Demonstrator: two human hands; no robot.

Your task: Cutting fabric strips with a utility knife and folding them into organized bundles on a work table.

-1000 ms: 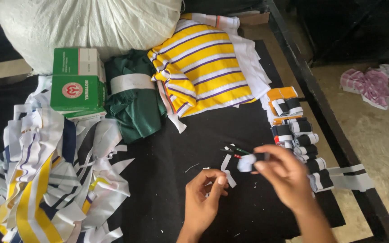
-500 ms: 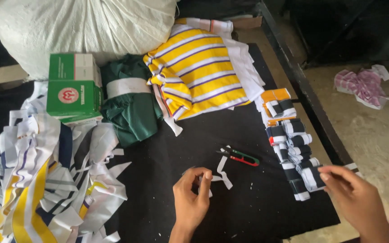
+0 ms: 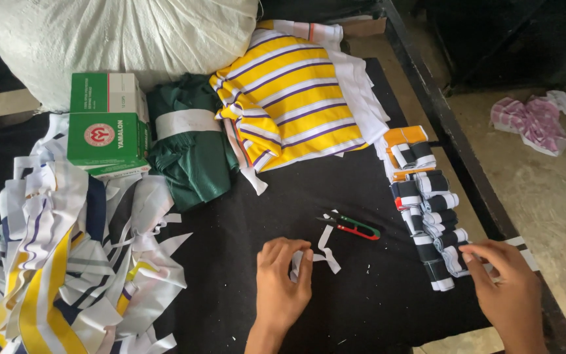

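Note:
My left hand [image 3: 282,282] rests on the black table [image 3: 244,216] with its fingers closed on a thin white fabric strip [image 3: 325,252]. Over at the table's right edge, my right hand [image 3: 509,288] presses a folded dark-and-white striped piece [image 3: 454,257] onto the near end of a row of folded striped pieces [image 3: 427,210]. Small red-and-green thread snips [image 3: 352,226] lie on the table between the two hands, untouched.
A heap of white, yellow and navy fabric strips [image 3: 60,262] fills the left. Behind are green boxes [image 3: 106,124], a green garment [image 3: 191,151], yellow striped cloth [image 3: 296,105] and a large white sack [image 3: 119,39]. Pink cloth [image 3: 532,121] lies on the floor.
My right hand has moved from the middle of the table out to the right edge, carrying a folded striped piece to the row. The left hand kept hold of the white strip.

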